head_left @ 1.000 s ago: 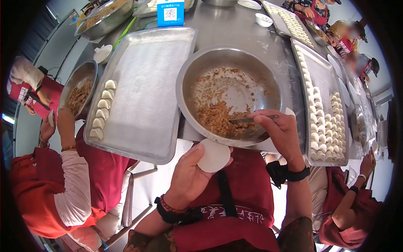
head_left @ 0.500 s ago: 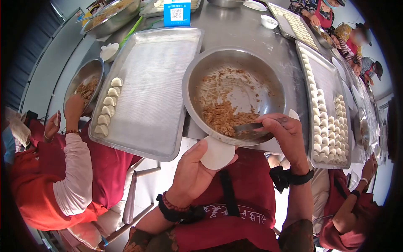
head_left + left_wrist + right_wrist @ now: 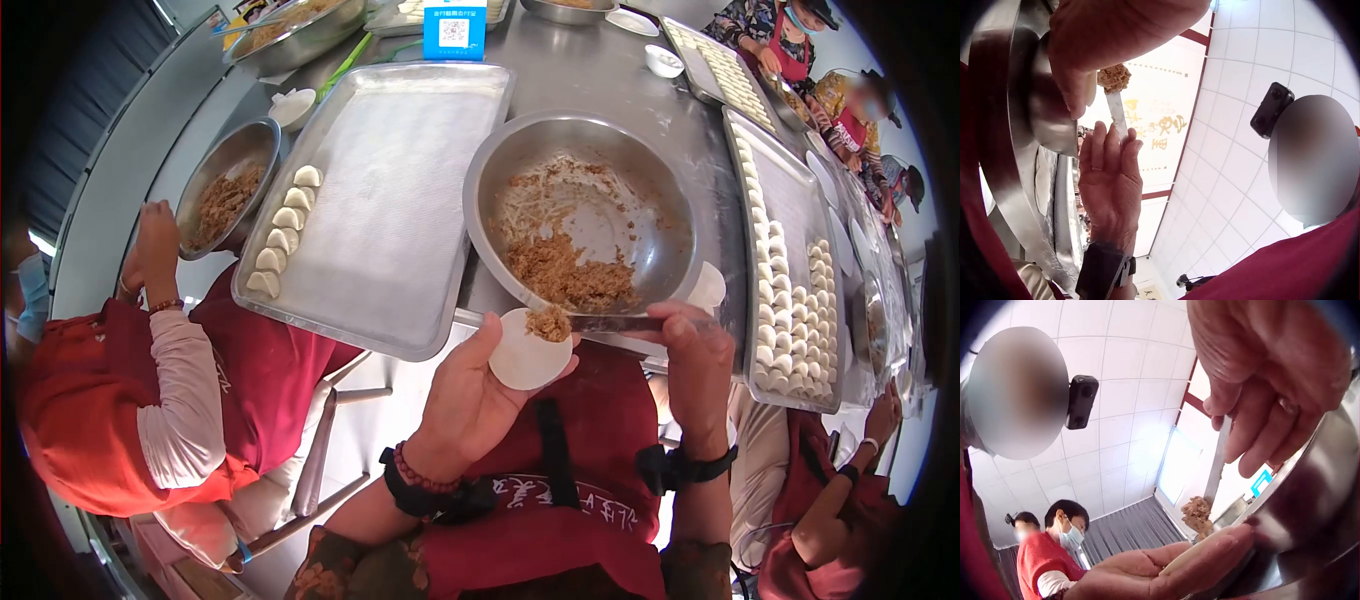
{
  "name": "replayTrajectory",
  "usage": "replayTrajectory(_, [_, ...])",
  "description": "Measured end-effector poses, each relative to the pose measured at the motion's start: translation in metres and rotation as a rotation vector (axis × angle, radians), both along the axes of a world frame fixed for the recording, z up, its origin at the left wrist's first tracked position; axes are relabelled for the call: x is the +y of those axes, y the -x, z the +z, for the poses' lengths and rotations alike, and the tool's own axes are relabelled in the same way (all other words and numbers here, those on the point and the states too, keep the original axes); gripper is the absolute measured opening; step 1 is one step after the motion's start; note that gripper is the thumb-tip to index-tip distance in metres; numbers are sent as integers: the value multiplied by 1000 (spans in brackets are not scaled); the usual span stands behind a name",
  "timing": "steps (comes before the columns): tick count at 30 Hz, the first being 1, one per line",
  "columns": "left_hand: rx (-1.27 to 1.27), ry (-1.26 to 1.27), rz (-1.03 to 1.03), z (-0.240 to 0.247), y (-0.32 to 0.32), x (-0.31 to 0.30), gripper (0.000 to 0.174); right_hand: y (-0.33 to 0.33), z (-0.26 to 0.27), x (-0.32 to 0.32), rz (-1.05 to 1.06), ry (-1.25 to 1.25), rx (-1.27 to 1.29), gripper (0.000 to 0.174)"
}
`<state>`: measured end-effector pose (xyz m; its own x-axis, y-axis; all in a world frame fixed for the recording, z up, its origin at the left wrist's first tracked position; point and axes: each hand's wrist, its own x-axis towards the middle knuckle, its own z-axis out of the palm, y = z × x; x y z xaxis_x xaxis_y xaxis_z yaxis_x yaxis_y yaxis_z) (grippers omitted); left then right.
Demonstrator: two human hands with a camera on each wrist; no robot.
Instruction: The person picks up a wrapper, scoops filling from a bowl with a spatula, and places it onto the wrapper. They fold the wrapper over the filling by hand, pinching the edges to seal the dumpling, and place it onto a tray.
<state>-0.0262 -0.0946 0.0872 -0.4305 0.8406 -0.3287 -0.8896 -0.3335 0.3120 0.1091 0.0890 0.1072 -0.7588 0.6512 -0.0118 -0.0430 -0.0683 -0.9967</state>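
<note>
My left hand (image 3: 455,405) holds a round white dumpling wrapper (image 3: 525,368) on its upturned fingers, with the thumb along one edge. In my right hand (image 3: 697,350) I grip a flat metal filling spatula (image 3: 615,323) by its handle. Its tip carries a clump of brown minced filling (image 3: 548,322), which lies over the wrapper's far edge in the head view. The right wrist view shows the clump (image 3: 1197,515) right at the wrapper, above the left palm. Just beyond both hands stands a large steel bowl (image 3: 487,160), with more filling (image 3: 570,275) heaped on its near side.
A metal tray (image 3: 400,200) left of the bowl bears one row of dumplings (image 3: 282,240). Another tray (image 3: 785,185) at the right holds many rows. Wrappers (image 3: 708,287) lie right of the bowl. A person (image 3: 180,400) works close on the left beside a smaller filling bowl (image 3: 225,200).
My right hand has drawn the spatula from the filling in the bowl toward me, with a clump on its tip, over the wrapper. The left hand keeps the wrapper by the bowl's near rim.
</note>
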Motion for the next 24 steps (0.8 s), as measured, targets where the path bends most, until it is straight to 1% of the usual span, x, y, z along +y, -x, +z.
replayTrajectory(1, [-2, 2, 1, 1, 0, -1, 54, -5, 2, -7, -5, -17, -21, 31])
replayTrajectory(4, [-14, -12, 2, 1, -2, -3, 54, -12, 3, -30, -3, -216, 27, 27])
replayTrajectory(5, [-21, -20, 1, 0, -2, -4, 54, -15, 2, -33, 22, -371, -3, 22])
replayTrajectory(8, [5, -32, -5, -1, -5, -5, 54, -15, -9, -39, 126, -803, 180, 18])
replayTrajectory(9, [0, -29, -9, -2, -5, -5, 54, -18, -11, -43, 131, -886, 128, 20])
replayTrajectory(12, [-8, -40, -20, -3, -6, -6, 54, -22, -9, -53, 189, -1174, 100, 24])
replayTrajectory(13, [-6, -57, -23, -3, -6, -7, 54, -23, -13, -55, 207, -1234, 100, 23])
replayTrajectory(14, [-4, -74, -27, -4, -6, -8, 54, -25, -15, -57, 216, -1257, 99, 23])
replayTrajectory(16, [-15, -19, -3, -4, -7, -9, 57, -27, -17, -61, 238, -1302, 96, 23])
replayTrajectory(19, [-36, 12, 27, -6, -8, -9, 58, -33, -12, -61, 273, -1268, 81, 23])
replayTrajectory(22, [-7, 36, 38, -6, -4, -10, 58, -41, -6, -55, 296, -1099, 102, 24])
replayTrajectory(24, [-11, 36, 52, -5, -2, -11, 57, -45, -7, -51, 242, -957, 120, 24])
